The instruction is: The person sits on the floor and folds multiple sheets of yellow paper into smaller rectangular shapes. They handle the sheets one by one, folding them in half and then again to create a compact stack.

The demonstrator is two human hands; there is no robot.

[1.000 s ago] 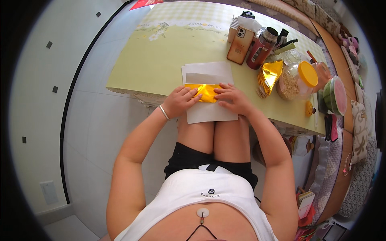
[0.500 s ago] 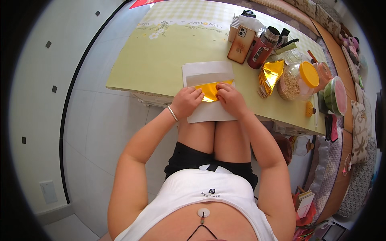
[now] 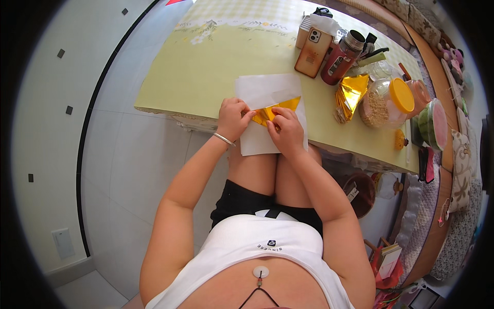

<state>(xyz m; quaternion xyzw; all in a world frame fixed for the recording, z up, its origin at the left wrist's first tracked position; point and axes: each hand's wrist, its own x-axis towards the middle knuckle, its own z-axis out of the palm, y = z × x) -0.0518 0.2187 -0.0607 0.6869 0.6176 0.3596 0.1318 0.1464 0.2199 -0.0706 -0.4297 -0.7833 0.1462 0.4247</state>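
A piece of gold foil paper [image 3: 289, 104] lies on white paper sheets [image 3: 260, 144] at the table's near edge. One end of the foil rises to a point at the right, and folds show near its middle. My left hand [image 3: 234, 119] pinches the foil's left end between thumb and fingers. Fingers bent, my right hand [image 3: 286, 127] presses and grips the foil's middle, close beside the left fingertips. The part of the foil beneath my fingers is hidden.
To the right stand a stack of folded gold foil pieces [image 3: 351, 95], a yellow-lidded jar [image 3: 377, 107] and a cut watermelon [image 3: 432, 123]. Farther back, a phone [image 3: 313, 52] leans beside a dark red flask [image 3: 340, 64]. The table [image 3: 180, 85] extends left.
My right hand has shifted left along the foil and toward me. The foil has gone from a level strip to a slanted shape with its right end pointing up. A pale strip above it no longer shows.
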